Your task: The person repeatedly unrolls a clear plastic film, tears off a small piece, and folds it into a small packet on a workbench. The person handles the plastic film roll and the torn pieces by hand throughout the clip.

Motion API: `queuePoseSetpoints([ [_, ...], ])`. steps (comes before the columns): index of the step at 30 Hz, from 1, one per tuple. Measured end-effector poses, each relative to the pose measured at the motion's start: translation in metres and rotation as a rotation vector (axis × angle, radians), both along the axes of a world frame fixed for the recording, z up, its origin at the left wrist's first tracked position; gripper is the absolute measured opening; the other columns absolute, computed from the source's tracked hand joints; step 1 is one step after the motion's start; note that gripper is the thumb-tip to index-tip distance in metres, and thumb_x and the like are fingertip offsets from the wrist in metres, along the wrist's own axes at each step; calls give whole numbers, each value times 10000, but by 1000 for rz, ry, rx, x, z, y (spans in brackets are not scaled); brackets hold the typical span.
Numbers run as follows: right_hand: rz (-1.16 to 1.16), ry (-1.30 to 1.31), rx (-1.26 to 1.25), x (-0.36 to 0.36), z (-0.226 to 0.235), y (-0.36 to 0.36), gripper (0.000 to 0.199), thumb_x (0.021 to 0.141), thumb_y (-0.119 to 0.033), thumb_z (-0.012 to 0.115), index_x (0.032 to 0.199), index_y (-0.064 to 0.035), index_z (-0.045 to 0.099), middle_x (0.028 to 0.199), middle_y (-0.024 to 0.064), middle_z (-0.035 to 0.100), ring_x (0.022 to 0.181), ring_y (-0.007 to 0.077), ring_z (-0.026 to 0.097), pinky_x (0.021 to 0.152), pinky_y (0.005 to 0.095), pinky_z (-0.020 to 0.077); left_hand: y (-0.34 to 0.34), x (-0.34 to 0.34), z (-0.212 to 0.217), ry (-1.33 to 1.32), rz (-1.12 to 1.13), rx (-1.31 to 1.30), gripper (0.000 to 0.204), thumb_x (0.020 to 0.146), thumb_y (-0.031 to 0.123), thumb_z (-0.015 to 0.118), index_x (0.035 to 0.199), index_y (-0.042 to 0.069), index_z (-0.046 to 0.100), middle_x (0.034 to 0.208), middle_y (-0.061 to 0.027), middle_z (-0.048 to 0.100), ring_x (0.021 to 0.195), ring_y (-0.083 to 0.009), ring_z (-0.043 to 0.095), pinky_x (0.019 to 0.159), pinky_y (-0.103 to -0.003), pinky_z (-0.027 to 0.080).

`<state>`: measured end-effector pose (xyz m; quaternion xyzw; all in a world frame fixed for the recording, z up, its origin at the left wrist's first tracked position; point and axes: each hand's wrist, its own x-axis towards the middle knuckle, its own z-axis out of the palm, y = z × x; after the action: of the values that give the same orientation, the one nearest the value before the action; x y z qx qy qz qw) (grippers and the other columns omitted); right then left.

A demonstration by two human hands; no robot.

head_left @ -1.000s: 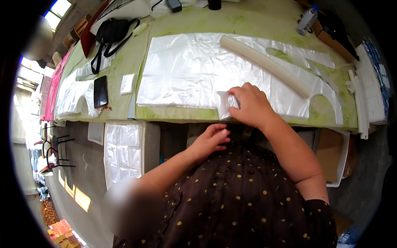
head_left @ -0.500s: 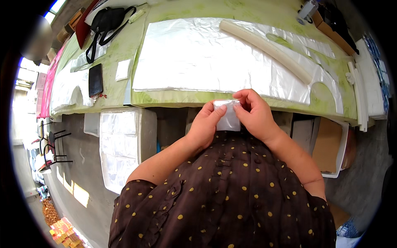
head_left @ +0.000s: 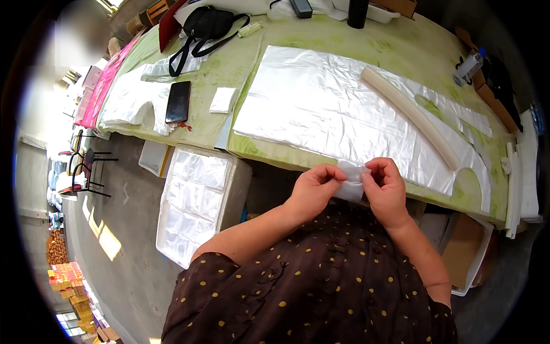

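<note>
My left hand (head_left: 312, 189) and my right hand (head_left: 387, 189) pinch a small clear plastic bag (head_left: 352, 179) between them, close to my chest at the table's near edge. Each hand grips one side of the bag's top with thumb and forefinger. Just beyond the hands lies a large stack of clear plastic sheets (head_left: 321, 109) on the green table (head_left: 252, 57), with a long white foam tube (head_left: 409, 114) lying slantwise on it.
A black phone (head_left: 177, 101) and a small white pad (head_left: 222, 99) lie left on the table, a black bag (head_left: 206, 26) behind them. A white box of plastic bags (head_left: 197, 200) stands on the floor left of me. A cardboard tray (head_left: 467, 246) sits lower right.
My right hand lifted the small bag off the sheet stack and drew it toward me. My left hand came up and took its other side.
</note>
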<state>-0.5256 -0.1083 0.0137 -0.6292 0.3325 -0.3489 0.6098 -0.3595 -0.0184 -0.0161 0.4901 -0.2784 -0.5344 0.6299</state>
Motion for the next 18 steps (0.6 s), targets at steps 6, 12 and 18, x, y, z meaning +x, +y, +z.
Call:
queuePoseSetpoints([
  [6, 25, 4, 13, -8, -5, -2, 254, 953, 0, 641, 1192, -42, 564, 977, 0, 600, 837, 55, 549, 753, 219, 475, -18, 124, 27, -277, 329, 111, 198, 918, 48, 581, 1079, 44, 697, 1010, -35, 672, 903, -135, 603, 846, -280, 498],
  [12, 25, 32, 78, -23, -24, 0, 200, 964, -21, 644, 1159, -33, 604, 985, -3, 625, 855, 49, 563, 756, 212, 475, -41, 296, 35, -705, 538, 328, 270, 914, 56, 530, 1112, 45, 713, 1018, -41, 680, 877, -133, 614, 793, -273, 503],
  [18, -8, 63, 82, -31, -8, 6, 146, 954, -25, 656, 1099, -32, 640, 940, -13, 639, 848, 65, 572, 789, 229, 490, -45, 326, 2, -1469, 580, 499, 302, 937, 260, 605, 1176, 114, 716, 1360, -186, 613, 1252, -311, 580, 1060, -409, 441],
])
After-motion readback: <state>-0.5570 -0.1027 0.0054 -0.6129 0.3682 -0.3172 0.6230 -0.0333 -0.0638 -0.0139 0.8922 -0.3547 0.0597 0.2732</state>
